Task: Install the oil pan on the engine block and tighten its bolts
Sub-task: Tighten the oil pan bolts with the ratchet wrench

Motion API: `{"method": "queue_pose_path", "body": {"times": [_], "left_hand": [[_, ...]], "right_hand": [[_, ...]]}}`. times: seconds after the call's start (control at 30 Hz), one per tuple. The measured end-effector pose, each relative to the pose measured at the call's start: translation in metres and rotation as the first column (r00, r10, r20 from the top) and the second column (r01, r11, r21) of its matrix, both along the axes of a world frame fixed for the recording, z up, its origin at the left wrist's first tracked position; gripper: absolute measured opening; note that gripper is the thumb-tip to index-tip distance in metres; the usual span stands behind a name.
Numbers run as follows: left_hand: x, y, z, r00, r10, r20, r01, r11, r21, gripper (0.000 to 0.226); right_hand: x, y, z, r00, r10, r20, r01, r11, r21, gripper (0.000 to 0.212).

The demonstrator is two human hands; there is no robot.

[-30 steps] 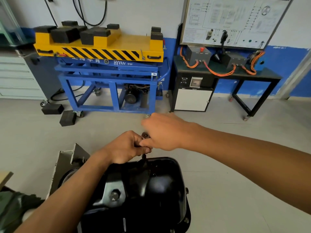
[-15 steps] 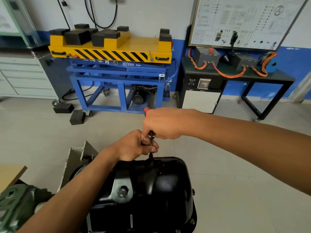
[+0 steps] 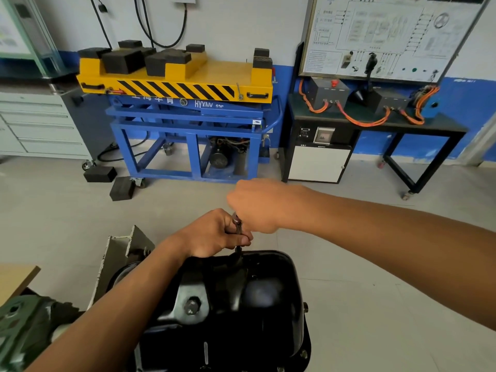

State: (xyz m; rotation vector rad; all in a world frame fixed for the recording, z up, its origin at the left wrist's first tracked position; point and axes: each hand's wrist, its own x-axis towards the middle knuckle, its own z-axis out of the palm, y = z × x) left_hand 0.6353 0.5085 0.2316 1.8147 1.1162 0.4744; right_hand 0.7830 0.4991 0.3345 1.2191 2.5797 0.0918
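While the pan sits seated at lower centre, left hand and right hand both grip the wrench at its far rim, tightening apparently unfinished.

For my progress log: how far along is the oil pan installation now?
Done: the oil pan is in place, with bolts in its right-side flange. In hand: the left hand pinches the socket wrench shaft at the pan's far edge; the right hand grips its top. Left: tightening the remaining bolts; their tightness cannot be seen.
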Motion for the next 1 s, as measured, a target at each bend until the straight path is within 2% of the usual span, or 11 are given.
{"method": "queue_pose_path", "body": {"times": [0.2, 0.4, 0.5, 0.6, 0.67, 0.77, 0.83, 0.9, 0.93, 1.0], "left_hand": [[0.000, -0.002, 0.003, 1.000, -0.018, 0.025, 0.018, 1.000, -0.024, 0.013], [-0.001, -0.001, 0.001, 0.999, -0.033, 0.014, 0.033, 0.999, -0.029, 0.011], [-0.001, 0.000, -0.001, 1.000, -0.009, 0.000, 0.009, 1.000, -0.005, 0.010], [0.000, -0.001, 0.001, 1.000, -0.016, 0.019, 0.016, 1.000, -0.010, 0.007], [-0.001, -0.001, 0.002, 0.998, -0.053, 0.022, 0.053, 0.999, -0.003, 0.020], [-0.001, -0.002, 0.003, 0.996, -0.089, -0.003, 0.089, 0.996, -0.010, 0.014], [-0.001, 0.000, 0.003, 0.997, -0.081, -0.004, 0.081, 0.996, -0.023, 0.021], [0.000, 0.000, 0.004, 0.995, -0.098, 0.018, 0.099, 0.994, -0.042, 0.040], [0.001, 0.000, 0.005, 0.994, -0.108, 0.031, 0.109, 0.993, -0.052, 0.038], [0.001, 0.000, 0.004, 0.994, -0.108, 0.029, 0.109, 0.993, -0.047, 0.016]], "right_hand": [[-0.002, 0.003, 0.002, 0.983, 0.153, 0.105, -0.159, 0.986, 0.054, 0.022], [0.006, 0.003, -0.001, 0.953, 0.245, 0.180, -0.266, 0.959, 0.102, 0.021], [0.013, 0.003, -0.002, 0.974, 0.189, 0.126, -0.199, 0.977, 0.072, 0.026], [0.016, 0.002, -0.005, 0.999, 0.045, 0.002, -0.045, 0.995, -0.088, 0.028], [0.017, -0.005, -0.012, 0.995, -0.049, -0.090, 0.032, 0.984, -0.176, 0.031], [0.016, -0.015, -0.018, 0.970, -0.134, -0.202, 0.094, 0.977, -0.193, 0.037], [0.016, -0.015, -0.015, 0.959, -0.182, -0.216, 0.125, 0.959, -0.253, 0.042], [0.017, -0.010, -0.009, 0.975, -0.145, -0.167, 0.102, 0.965, -0.241, 0.048], [0.018, -0.007, -0.006, 0.987, -0.095, -0.133, 0.066, 0.976, -0.208, 0.049], [0.018, -0.001, 0.000, 0.998, 0.019, -0.059, -0.029, 0.984, -0.174, 0.040]]}}
